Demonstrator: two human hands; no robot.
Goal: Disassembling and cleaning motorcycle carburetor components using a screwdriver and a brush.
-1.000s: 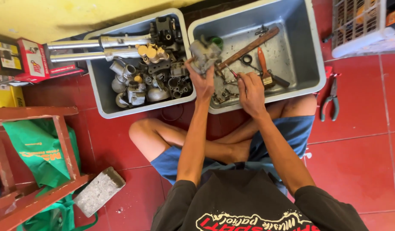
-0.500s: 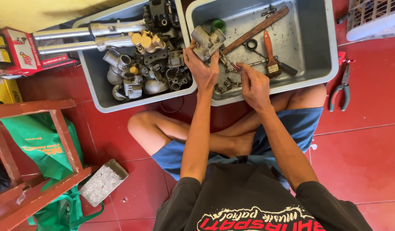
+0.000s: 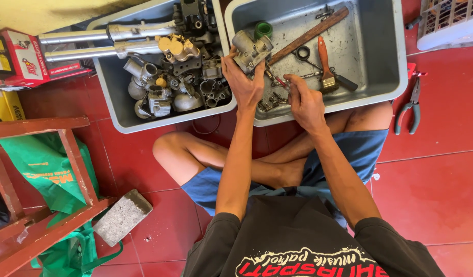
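Both hands [image 3: 244,82] [image 3: 305,100] over small parts [image 3: 272,100], right grip's contents unclear.

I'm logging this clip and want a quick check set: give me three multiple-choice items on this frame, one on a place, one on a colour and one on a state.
1. Where do the pliers lie?
A. on the red floor right of the right-hand tub
B. inside the left-hand tub
C. on the wooden frame

2. What colour is the brush handle in the right-hand tub?
A. blue
B. orange-red
C. white

3. What is the left hand doing?
A. resting flat on the floor
B. gripping the grey metal carburettor over the tub
C. hanging empty in the air

Answers:
1. A, the pliers lie on the tiles beside that tub's outer wall.
2. B, the handle above the bristles is orange-red.
3. B, its fingers wrap the metal part, while the right hand works beside it with something too small to tell.
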